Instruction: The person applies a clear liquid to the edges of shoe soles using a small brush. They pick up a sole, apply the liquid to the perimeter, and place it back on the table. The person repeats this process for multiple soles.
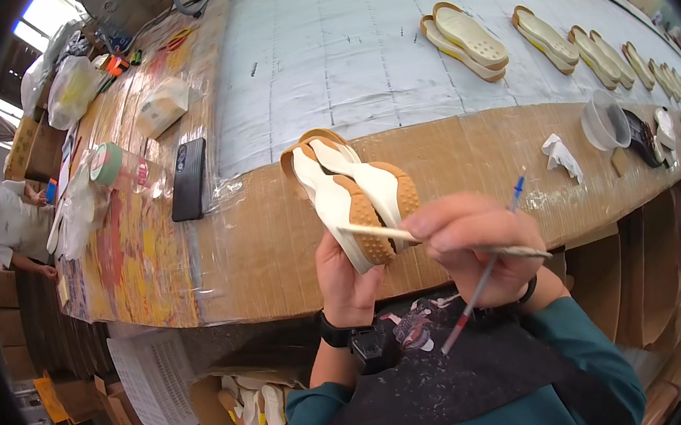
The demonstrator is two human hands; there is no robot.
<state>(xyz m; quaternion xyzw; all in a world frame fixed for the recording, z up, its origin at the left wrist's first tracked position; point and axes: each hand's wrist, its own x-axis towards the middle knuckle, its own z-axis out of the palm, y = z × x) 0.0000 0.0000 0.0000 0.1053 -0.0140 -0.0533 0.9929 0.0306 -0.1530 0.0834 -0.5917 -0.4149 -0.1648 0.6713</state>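
Clear-taped cardboard runs along the near edge of the pale bench, where more soles lie in pairs. Above that cardboard your left hand grips a pair of cream-and-tan soles from below — most of its fingers are hidden. Your right hand pinches a slim cream stick, one end over the left sole's pale side — a pen sits between your fingers too

Room left of soles — phone beyond

Bright windows shine beyond a long worktable.
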